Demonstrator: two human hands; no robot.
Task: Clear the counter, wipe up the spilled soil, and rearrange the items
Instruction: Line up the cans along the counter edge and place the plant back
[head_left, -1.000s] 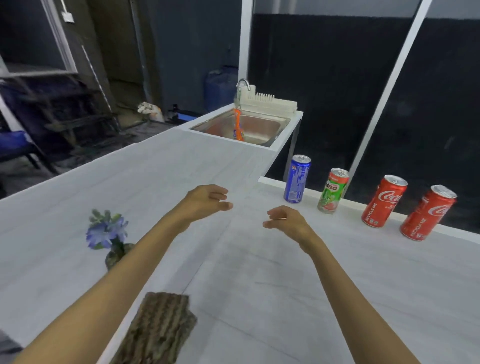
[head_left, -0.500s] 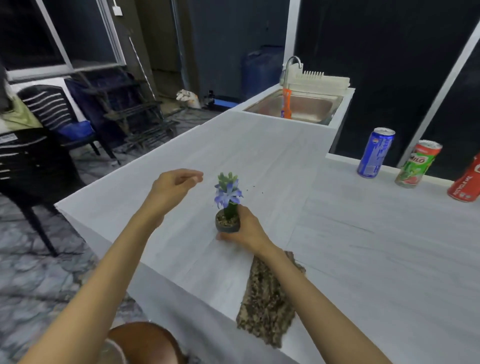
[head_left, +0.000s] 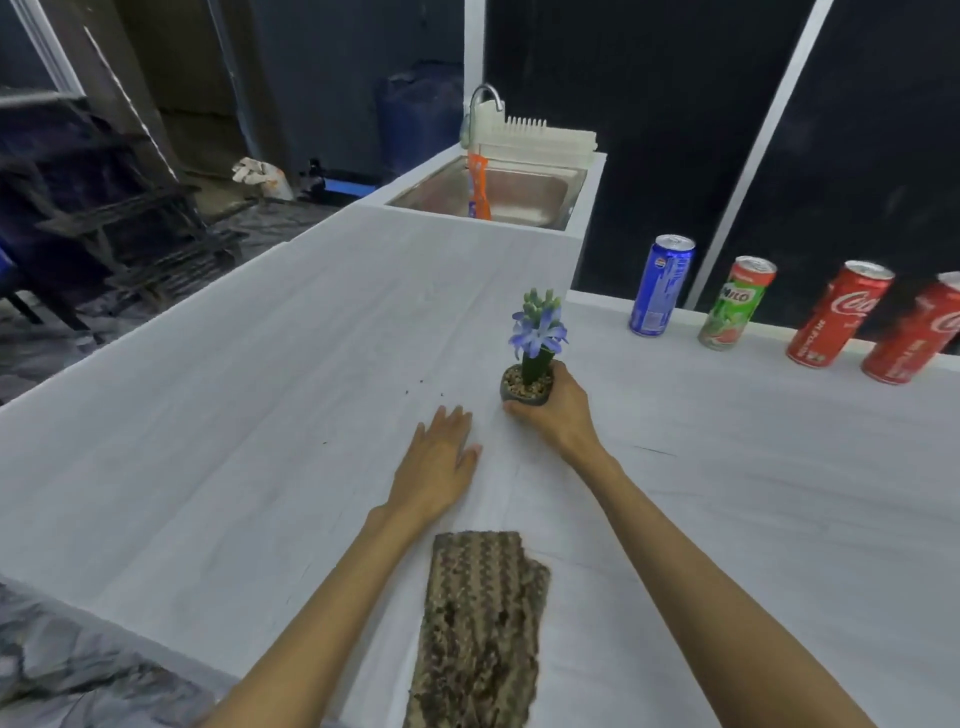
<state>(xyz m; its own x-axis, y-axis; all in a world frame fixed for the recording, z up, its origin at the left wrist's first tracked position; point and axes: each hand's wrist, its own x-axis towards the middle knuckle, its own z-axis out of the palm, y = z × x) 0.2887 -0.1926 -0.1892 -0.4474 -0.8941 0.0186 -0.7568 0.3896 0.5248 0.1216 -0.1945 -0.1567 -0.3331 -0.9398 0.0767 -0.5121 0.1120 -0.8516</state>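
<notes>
Counter (head_left: 260, 415): white, wood-grain top in an L shape, with a long run toward the sink and a second run to the right.

Flower pot (head_left: 524, 387): small, dark and round, filled with pebbles, holding an upright green stem with blue blossoms. It was near the middle of the counter, by the inner corner. Whether its base touched the top could not be told.

Right hand (head_left: 558, 410): fingers and thumb curled round the flower pot from the near side, grasping it.

Left hand (head_left: 439, 457): palm down on the counter just left of the pot, fingers straight and together, holding nothing.

Soil (head_left: 421, 382): a few dark specks scattered on the counter, left of the pot and beyond the left hand.

Cloth (head_left: 480, 623): brown, knitted and folded into a long strip. It lay flat at the near edge between the two forearms.

Cans: four stood in a row along the far edge of the right run. From left to right they were a blue can (head_left: 660, 286), a green can (head_left: 735, 304), a red can (head_left: 836, 314) and a second red can (head_left: 914, 338), partly cut off by the frame.

Sink (head_left: 540, 195): a steel basin at the far end of the long run, with an orange packet (head_left: 479, 184) standing in it.

Tap (head_left: 485, 98) and white dish rack (head_left: 535, 137): both stood behind the sink.
</notes>
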